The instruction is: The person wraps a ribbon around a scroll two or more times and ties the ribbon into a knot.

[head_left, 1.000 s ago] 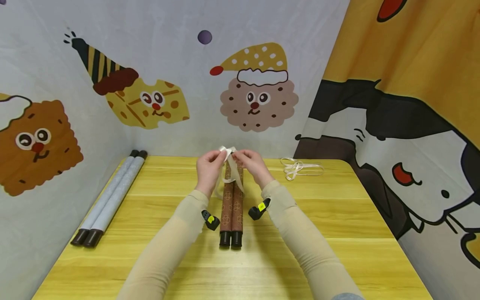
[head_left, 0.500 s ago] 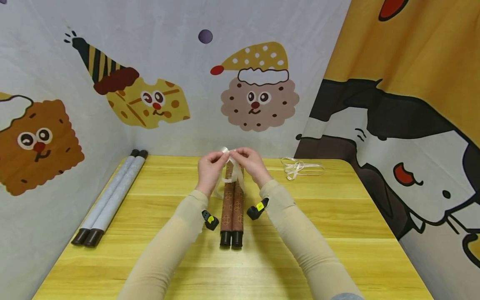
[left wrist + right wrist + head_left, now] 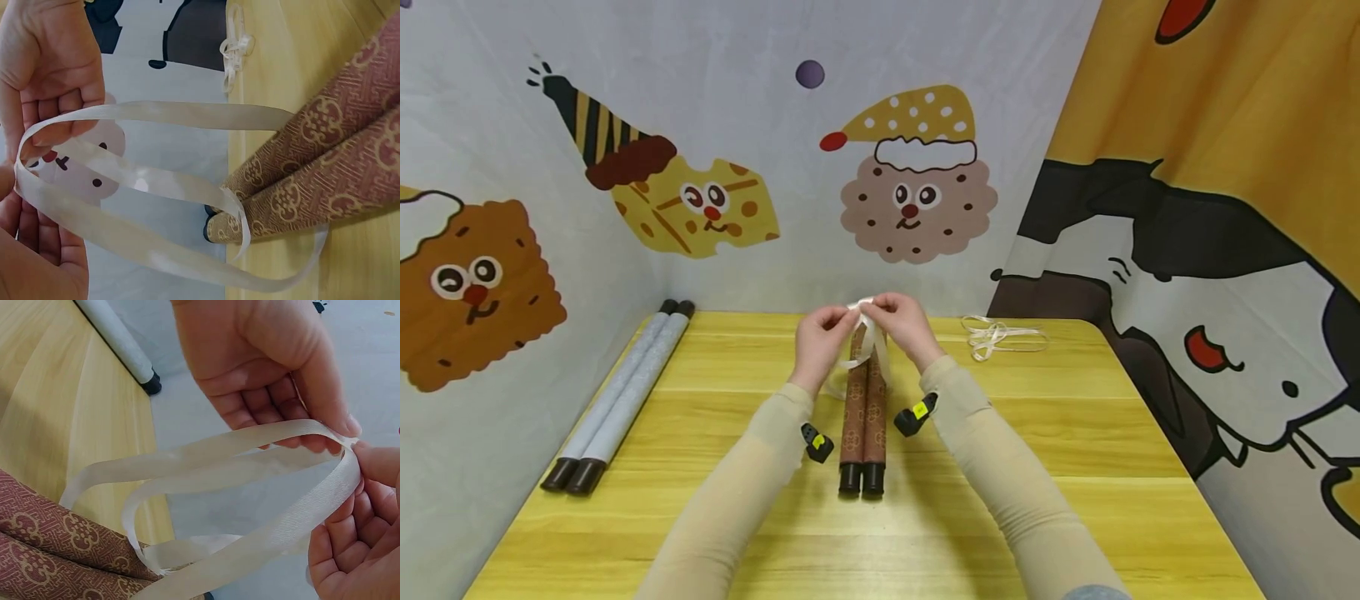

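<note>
Two brown patterned scroll rolls [image 3: 865, 417] with dark end caps lie side by side on the table, pointing away from me. A cream satin ribbon [image 3: 187, 115] hangs in loose loops from my fingertips down to the rolls. My left hand [image 3: 817, 342] pinches the ribbon between thumb and index finger over the far end of the rolls. Right beside it, my right hand [image 3: 908, 329] pinches the same ribbon, and the two thumbs almost meet. In the right wrist view, the strands gather at a small bunched spot [image 3: 347, 442] between the fingertips.
On the left of the wooden table [image 3: 1000, 500] lie two pale grey scroll rolls [image 3: 625, 396] with dark caps. A loose bundle of cream ribbon [image 3: 1000, 336] rests near the back right. Printed cloth [image 3: 737, 75] hangs behind the table.
My fingertips have come closer together over the rolls. The ribbon end that stood up above my left fingers has shifted right and lies lower, between both hands.
</note>
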Demonstrator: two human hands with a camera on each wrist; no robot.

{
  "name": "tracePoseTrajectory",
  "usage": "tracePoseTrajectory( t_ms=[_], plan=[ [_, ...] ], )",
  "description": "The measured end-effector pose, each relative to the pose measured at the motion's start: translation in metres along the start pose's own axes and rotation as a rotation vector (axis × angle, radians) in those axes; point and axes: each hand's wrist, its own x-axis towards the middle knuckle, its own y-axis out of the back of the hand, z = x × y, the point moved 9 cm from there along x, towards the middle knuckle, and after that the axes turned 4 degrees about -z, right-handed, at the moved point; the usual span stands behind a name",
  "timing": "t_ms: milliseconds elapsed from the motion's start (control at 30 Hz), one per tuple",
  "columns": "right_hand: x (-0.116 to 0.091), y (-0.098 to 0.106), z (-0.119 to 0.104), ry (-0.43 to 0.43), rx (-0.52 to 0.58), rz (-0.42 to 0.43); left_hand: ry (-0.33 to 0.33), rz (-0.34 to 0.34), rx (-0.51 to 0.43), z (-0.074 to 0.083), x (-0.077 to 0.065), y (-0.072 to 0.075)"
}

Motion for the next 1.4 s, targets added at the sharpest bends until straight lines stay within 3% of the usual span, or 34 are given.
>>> tracePoseTrajectory(
  t_ms=[167, 400, 467, 567, 700, 800, 1133, 1400],
  plan=[
    [0.001, 0.0, -0.001, -0.013, 0.004, 0.0, -0.023, 0.001, 0.032, -0.001, -0.005, 0.003],
    [0.001, 0.001, 0.001, -0.045, 0.05, 0.042, -0.188, 0.112, 0.139, 0.014, -0.021, 0.014],
    [0.001, 0.002, 0.002, -0.053, 0.069, 0.057, -0.238, 0.109, 0.181, 0.019, -0.027, 0.011],
    [0.002, 0.004, 0.003, -0.053, 0.087, 0.069, -0.265, 0.046, 0.251, 0.02, -0.033, 0.001],
    [0.002, 0.004, 0.003, -0.046, 0.093, 0.067, -0.203, -0.057, 0.328, 0.008, -0.034, -0.013],
    [0.002, 0.004, 0.005, -0.043, 0.089, 0.064, -0.135, -0.089, 0.365, -0.007, -0.031, -0.019],
    [0.001, 0.003, 0.01, -0.057, 0.121, 0.079, -0.015, -0.064, 0.474, -0.04, -0.018, -0.033],
    [-0.002, 0.001, 0.006, -0.061, 0.139, 0.073, 0.046, -0.077, 0.483, -0.049, -0.007, -0.041]
  ],
)
